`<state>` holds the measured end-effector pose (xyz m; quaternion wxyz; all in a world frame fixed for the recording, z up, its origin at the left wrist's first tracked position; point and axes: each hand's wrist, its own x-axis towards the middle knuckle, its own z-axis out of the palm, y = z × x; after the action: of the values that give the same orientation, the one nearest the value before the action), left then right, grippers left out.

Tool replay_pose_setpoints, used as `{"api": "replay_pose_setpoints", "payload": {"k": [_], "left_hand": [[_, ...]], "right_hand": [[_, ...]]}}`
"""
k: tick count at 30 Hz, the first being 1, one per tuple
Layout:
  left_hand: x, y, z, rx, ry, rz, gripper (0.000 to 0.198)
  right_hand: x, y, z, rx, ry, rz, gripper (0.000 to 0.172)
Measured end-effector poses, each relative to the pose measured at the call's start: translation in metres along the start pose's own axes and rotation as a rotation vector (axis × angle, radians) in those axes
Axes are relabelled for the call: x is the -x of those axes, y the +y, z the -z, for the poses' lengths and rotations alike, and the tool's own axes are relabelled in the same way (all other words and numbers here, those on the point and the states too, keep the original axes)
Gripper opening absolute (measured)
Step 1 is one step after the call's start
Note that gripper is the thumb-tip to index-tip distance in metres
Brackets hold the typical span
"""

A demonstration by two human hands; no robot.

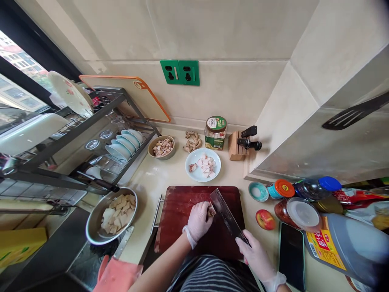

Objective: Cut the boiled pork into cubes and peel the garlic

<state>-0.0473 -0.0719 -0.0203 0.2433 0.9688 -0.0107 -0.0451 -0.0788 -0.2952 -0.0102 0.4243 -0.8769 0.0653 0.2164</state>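
Note:
My left hand (199,221), in a thin clear glove, is closed on a small piece of meat (212,209) over the dark red cutting board (182,202). My right hand (257,255), gloved too, grips the handle of a cleaver (225,214). Its blade slants up and left across the board, close beside the meat. Beyond the board stands a pale blue plate (197,177) with cut whitish-pink pieces (207,165) and a small browner bit at its left.
Around the plate are a bowl of garlic cloves (163,147), ginger (192,142), a green-labelled jar (215,134) and a knife block (237,146). A metal basin (133,211) holds pale slices at left. An apple (265,219), phone (291,255) and large jug (346,243) stand right.

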Motion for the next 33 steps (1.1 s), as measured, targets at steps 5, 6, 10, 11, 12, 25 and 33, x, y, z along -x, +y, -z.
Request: {"api": "replay_pose_setpoints", "payload": {"k": [5, 6, 10, 11, 12, 25, 33], "left_hand": [[-0.008, -0.007, 0.015, -0.056, -0.176, -0.031, 0.042], [-0.011, -0.008, 0.018, -0.084, -0.215, -0.062, 0.039], [-0.018, -0.009, 0.025, -0.14, -0.216, -0.031, 0.023], [-0.017, -0.008, 0.024, -0.104, -0.188, 0.035, 0.024], [-0.015, -0.007, 0.023, -0.042, -0.165, 0.109, 0.024], [0.004, -0.008, 0.011, 0.254, -0.149, 0.203, 0.036], [0.008, 0.004, 0.008, 0.2, -0.095, 0.243, 0.016]], "right_hand": [[0.004, 0.002, 0.001, -0.216, -0.142, -0.149, 0.052], [0.004, 0.003, 0.001, -0.234, -0.154, -0.168, 0.055], [0.005, 0.004, 0.0, -0.297, -0.17, -0.197, 0.063], [0.006, 0.004, 0.0, -0.301, -0.169, -0.198, 0.063], [0.006, 0.004, 0.0, -0.299, -0.17, -0.197, 0.063], [0.029, 0.005, -0.004, 0.16, 0.006, 0.165, 0.041], [0.043, -0.003, -0.006, 0.663, 0.082, 0.458, 0.028]]}}
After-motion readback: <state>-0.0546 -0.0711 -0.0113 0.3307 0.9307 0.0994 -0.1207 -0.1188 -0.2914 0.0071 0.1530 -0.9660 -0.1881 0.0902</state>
